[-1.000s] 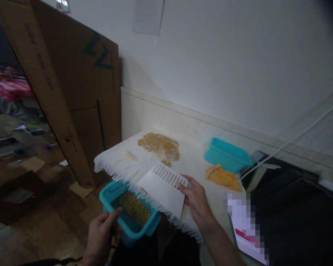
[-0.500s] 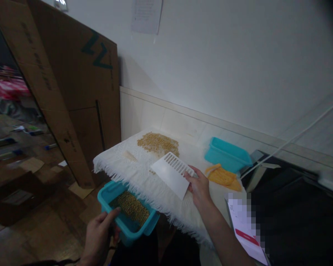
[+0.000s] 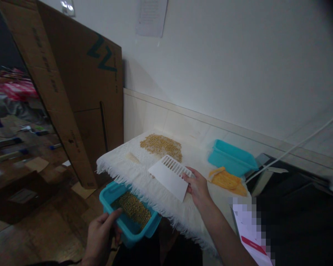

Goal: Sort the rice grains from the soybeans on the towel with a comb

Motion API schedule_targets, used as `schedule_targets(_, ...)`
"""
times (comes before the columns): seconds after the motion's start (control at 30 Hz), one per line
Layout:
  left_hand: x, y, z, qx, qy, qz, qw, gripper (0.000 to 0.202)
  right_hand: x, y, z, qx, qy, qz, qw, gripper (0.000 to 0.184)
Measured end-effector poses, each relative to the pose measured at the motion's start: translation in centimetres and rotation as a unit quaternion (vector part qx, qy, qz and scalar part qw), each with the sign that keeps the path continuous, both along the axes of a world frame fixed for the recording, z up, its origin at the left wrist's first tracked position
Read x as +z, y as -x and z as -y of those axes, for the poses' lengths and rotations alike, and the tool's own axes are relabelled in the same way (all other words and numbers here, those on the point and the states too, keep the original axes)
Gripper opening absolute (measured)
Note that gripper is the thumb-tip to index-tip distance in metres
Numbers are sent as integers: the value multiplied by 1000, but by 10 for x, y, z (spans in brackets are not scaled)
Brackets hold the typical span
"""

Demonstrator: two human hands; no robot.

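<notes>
My left hand (image 3: 101, 234) grips the near left rim of a turquoise plastic bin (image 3: 152, 229), thumb over the edge. Yellowish beans, which look like soybeans (image 3: 134, 208), lie in that bin, held below the fringed front edge of a white cloth (image 3: 116, 159). In my right hand (image 3: 198, 186) is a flat white plastic scraper with a row of slots (image 3: 169, 181), pinched at its slotted end. It is low over the cloth, and I cannot tell whether it touches. Beyond it a pile of beans (image 3: 161, 146) spreads on the cloth.
A second turquoise bin (image 3: 233, 159) stands at the back right, with a yellow cloth (image 3: 227, 181) before it. A large cardboard box (image 3: 91, 92) rises at the left. The wall (image 3: 238, 74) closes off the back. A white cable (image 3: 296, 142) slants across the right.
The view has shifted slightly, so most things sit a little further right and lower. The scraper is tilted a little differently. Both hands keep their grips.
</notes>
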State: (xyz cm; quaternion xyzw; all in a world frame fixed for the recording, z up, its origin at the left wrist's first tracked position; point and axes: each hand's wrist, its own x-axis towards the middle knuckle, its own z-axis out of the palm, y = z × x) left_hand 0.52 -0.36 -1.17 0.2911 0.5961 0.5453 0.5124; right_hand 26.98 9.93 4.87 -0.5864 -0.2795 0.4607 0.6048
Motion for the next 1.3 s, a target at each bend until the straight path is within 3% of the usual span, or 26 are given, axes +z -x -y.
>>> schedule_targets(0.57,2,0,0,9,5,-13,1000,41,12,26,32,135,-7,11,991,61)
schedule_targets(0.63,1,0,0,12,1,-17,1000,41,14,15,30,95,-42,18,994,66)
schedule_targets(0.7,-1,0,0,12,-7,-29,999,40,15,-3,24,15,-93,54,994,68)
schedule_targets(0.8,-3,1,0,0,-2,-44,999,41,16,-31,12,-90,-164,157,970,60)
schedule_targets(0.9,-4,1,0,-4,2,-40,999,44,16,-43,6,-123,-184,230,948,54)
schedule_targets(1.17,3,-2,0,2,8,-3,1000,43,19,5,30,43,-163,153,974,56)
schedule_targets(1.3,5,-1,0,-5,0,-16,1000,42,12,24,34,67,-126,125,982,57)
